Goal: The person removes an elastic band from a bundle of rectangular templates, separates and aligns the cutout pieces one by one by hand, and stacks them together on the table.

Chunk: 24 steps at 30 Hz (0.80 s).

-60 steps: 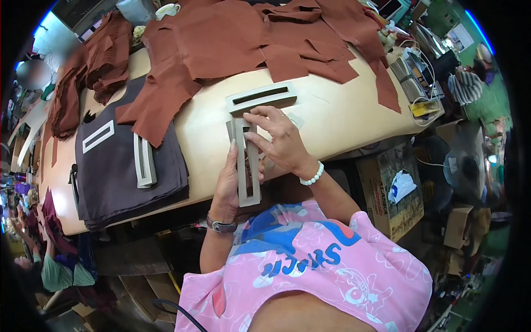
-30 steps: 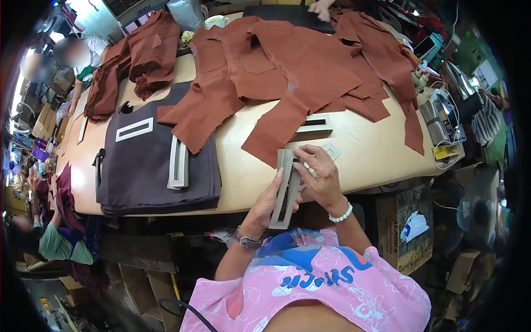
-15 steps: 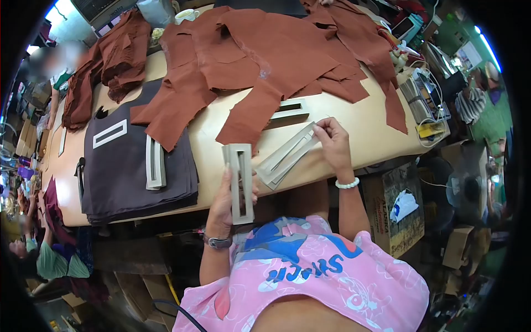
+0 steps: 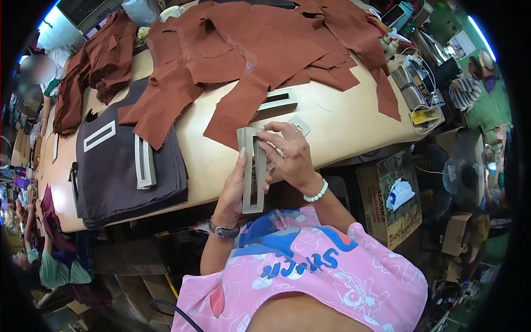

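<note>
My left hand (image 4: 233,180) is wrapped around a stack of pale grey, slotted rectangular frames (image 4: 246,193), held upright over the table's front edge. At the stack's upper end, the fingers of my right hand (image 4: 292,153) are closed on the top frame. Partly hidden behind my right hand, another pale frame piece (image 4: 299,125) lies on the table. To the left, a small stack of the same frames (image 4: 145,169) and a single white frame (image 4: 100,136) rest on dark grey fabric panels (image 4: 105,177).
Rust-brown fabric pieces (image 4: 265,41) spread across the table (image 4: 343,130). Beside them stands a slotted block of frames (image 4: 278,103). A cardboard box (image 4: 387,205) sits below on the right. Other people (image 4: 58,265) are at the left.
My right hand has moved left from the loose frames on the table to the top of the stack in my left hand. The view has shifted slightly.
</note>
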Tool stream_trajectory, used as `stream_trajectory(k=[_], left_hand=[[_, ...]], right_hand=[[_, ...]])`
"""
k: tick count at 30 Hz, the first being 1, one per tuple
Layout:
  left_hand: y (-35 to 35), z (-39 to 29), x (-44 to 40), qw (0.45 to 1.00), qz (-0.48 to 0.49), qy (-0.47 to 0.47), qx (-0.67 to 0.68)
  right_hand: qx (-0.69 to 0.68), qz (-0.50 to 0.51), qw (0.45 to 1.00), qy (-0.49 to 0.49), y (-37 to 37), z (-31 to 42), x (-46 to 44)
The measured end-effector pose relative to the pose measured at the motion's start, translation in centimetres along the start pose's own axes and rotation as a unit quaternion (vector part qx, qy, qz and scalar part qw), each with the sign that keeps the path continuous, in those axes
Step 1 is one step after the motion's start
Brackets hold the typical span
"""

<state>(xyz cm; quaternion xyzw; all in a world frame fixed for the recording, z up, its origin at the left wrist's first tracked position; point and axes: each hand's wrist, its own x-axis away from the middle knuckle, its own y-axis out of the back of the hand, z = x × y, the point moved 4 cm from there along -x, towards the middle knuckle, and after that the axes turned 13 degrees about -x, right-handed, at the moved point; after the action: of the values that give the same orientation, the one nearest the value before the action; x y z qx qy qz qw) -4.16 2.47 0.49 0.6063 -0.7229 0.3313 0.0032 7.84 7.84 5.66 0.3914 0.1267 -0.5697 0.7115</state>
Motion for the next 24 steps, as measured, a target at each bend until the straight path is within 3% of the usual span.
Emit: stream_trajectory(k=[9,12,15,18,21,23,24], left_hand=[[0.4,0.6,-0.3,1.0,0.007,0.018,0.01],[0.4,0.7,-0.3,1.0,0.009,0.022,0.015],[0.7,1.0,0.1,1.0,-0.002,0.024,-0.007],[2.3,1.3,0.7,0.999,-0.027,0.029,-0.008],[4.4,1.2,1.9,0.998,-0.057,0.019,0.03],[5.2,1.0,2.5,0.997,-0.072,0.01,0.04],[5.0,0.9,2.5,0.997,-0.072,0.011,0.033]], right_hand=[[-0.027,0.009,0.997,-0.072,0.1,-0.5,-0.1],[-0.008,-0.017,0.999,-0.045,0.4,-0.3,-0.2],[-0.198,0.021,0.968,-0.153,1.3,-1.0,-0.1],[-0.325,-0.124,0.899,-0.267,3.2,-4.0,0.2],[-0.301,-0.17,0.9,-0.266,5.1,-7.6,1.0],[-0.048,-0.117,0.96,-0.251,5.6,-8.4,1.6],[0.081,-0.086,0.964,-0.237,5.5,-8.8,1.9]])
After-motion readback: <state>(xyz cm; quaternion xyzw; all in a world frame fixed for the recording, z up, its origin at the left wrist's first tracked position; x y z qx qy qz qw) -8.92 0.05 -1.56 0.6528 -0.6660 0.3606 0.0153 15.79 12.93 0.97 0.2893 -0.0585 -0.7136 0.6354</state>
